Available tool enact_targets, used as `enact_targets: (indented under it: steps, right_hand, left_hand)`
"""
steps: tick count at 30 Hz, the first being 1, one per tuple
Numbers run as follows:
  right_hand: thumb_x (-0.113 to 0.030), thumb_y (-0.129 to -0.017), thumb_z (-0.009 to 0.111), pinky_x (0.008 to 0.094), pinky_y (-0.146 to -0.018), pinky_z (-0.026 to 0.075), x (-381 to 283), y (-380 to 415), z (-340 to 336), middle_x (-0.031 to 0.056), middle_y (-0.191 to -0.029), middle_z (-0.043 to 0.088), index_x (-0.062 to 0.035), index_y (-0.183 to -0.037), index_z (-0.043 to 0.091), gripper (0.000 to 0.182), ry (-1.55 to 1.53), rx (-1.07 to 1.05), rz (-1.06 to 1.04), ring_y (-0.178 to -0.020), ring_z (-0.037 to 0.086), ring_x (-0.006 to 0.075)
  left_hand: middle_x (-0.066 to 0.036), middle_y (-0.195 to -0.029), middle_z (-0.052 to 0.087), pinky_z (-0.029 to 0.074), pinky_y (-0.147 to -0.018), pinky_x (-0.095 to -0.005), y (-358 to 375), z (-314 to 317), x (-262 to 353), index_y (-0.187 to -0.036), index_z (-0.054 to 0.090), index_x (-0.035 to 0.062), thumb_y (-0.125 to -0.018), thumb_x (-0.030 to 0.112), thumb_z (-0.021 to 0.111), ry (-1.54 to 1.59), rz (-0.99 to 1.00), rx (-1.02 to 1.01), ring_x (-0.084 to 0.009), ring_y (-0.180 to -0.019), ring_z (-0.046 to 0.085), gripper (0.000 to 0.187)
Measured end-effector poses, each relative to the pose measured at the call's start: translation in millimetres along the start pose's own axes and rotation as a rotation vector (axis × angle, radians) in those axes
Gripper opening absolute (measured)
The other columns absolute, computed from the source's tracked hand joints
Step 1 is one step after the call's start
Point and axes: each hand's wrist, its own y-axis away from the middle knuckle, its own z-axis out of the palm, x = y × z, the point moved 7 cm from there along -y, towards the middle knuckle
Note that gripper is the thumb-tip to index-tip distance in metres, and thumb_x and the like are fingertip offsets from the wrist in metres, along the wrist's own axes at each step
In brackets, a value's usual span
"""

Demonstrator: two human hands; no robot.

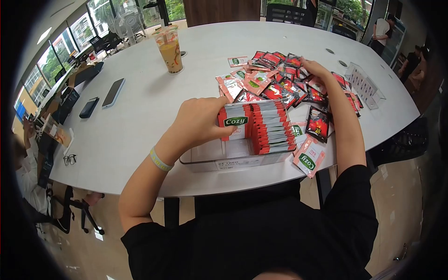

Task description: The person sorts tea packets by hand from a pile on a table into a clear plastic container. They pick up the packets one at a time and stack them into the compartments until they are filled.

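My left hand (198, 119) is closed on a pink Cozy sachet (236, 122) at the left of the packed row, its thumb across the front. This sachet stands upright in a clear plastic box (200, 164). Beside it, a tight row of red-edged sachets (270, 128) fills the box's right part, while bare floor shows at the left front. My right hand (317, 69) reaches to the far right of a loose pile of black-and-red sachets (280, 88), touching it; its fingertips are mostly hidden. Pink Cozy sachets (309, 156) lie right of the box.
A cup of drink (171, 50) stands at the back left. A phone (113, 92), a dark small case (89, 108) and eyeglasses (70, 159) lie on the left of the white table (121, 149). A clear stand (366, 86) is beyond my right arm. Other people are around the room.
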Motion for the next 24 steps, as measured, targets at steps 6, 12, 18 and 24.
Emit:
enact_targets:
  steps: [6, 12, 18, 24]
  right_hand:
    - [-0.061, -0.086, 0.039, 0.0383, -0.092, 0.040, -32, 71, -39, 0.0204, -0.119, 0.053, -0.0010, -0.130, 0.043, 0.074, -0.466, 0.027, -0.112, -0.110, 0.052, 0.0258]
    - [-0.039, -0.079, 0.063, 0.0345, -0.083, 0.042, -31, 121, -7, 0.0096, -0.123, 0.050, -0.0098, -0.127, 0.050, 0.058, 0.098, -0.036, -0.593, -0.102, 0.053, 0.0224]
    - [-0.038, -0.084, 0.048, 0.0616, -0.100, 0.019, 6, 109, -34, 0.0160, -0.132, 0.045, -0.0184, -0.115, 0.060, 0.039, 0.537, 0.292, 0.004, -0.122, 0.041, 0.0344]
    - [-0.046, -0.086, 0.049, 0.0395, -0.102, 0.030, -90, 136, -4, 0.0181, -0.136, 0.040, -0.0197, -0.125, 0.053, 0.048, 0.019, 0.187, -0.592, -0.129, 0.033, 0.0322]
  left_hand:
    - [-0.010, -0.078, 0.063, 0.045, -0.063, -0.0349, 1, 0, 1, -0.098, 0.061, 0.0047, -0.067, 0.038, 0.069, 0.019, 0.038, 0.042, -0.0274, -0.072, 0.060, 0.046]
    - [-0.010, -0.079, 0.063, 0.045, -0.063, -0.0351, 0, 0, 2, -0.097, 0.060, 0.0053, -0.067, 0.037, 0.069, -0.009, 0.025, 0.019, -0.0281, -0.073, 0.060, 0.044]
    - [-0.010, -0.079, 0.063, 0.046, -0.064, -0.0354, 0, 1, -2, -0.096, 0.060, 0.0058, -0.067, 0.038, 0.069, -0.064, -0.002, 0.001, -0.0283, -0.074, 0.060, 0.044]
    - [-0.010, -0.080, 0.063, 0.046, -0.064, -0.0350, 1, 0, 1, -0.098, 0.060, 0.0061, -0.068, 0.038, 0.068, -0.041, -0.005, -0.002, -0.0274, -0.075, 0.060, 0.045]
